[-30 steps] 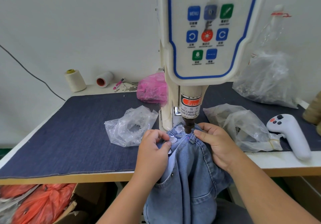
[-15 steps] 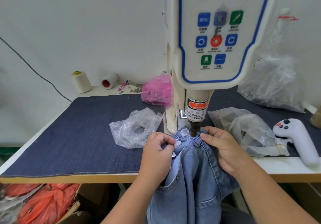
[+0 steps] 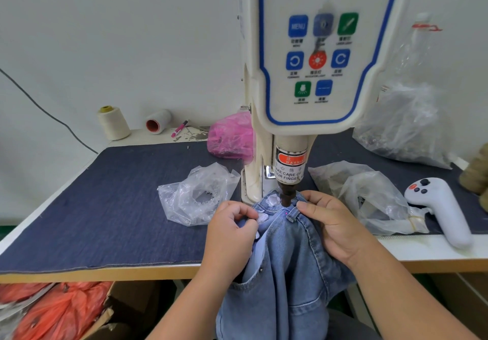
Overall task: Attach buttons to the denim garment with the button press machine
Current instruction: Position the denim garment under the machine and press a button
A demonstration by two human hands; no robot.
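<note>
Nearest to the person, the denim garment (image 3: 285,281) hangs off the table's front edge (image 3: 105,271) and is drawn up so its waistband lies under the press. The left hand (image 3: 227,236) has its fingers curled in, pinching a fold of the waistband edge between thumb and fingertips. The right hand (image 3: 332,226) grips the cloth from the other side — thumb along the top by a belt loop, fingers wrapped over the denim. Between the two, the band is held taut and flat.

This looks like the positioning step: a small pink light spot sits on the denim just below the dark plunger tip (image 3: 287,197) of the button press machine (image 3: 311,75), and the plunger appears to hang just above or on the cloth; I cannot tell which. The next move likely calls for keeping the mark under the tip and both thumbs out of the way before the press fires — the warning label says as much.

Beyond the hands, clear plastic bags (image 3: 198,194) lie either side of the machine's column, with a white handheld controller (image 3: 443,207) to the right. Farther back sit a pink bag (image 3: 229,136) and thread cones (image 3: 113,123) by the wall.
</note>
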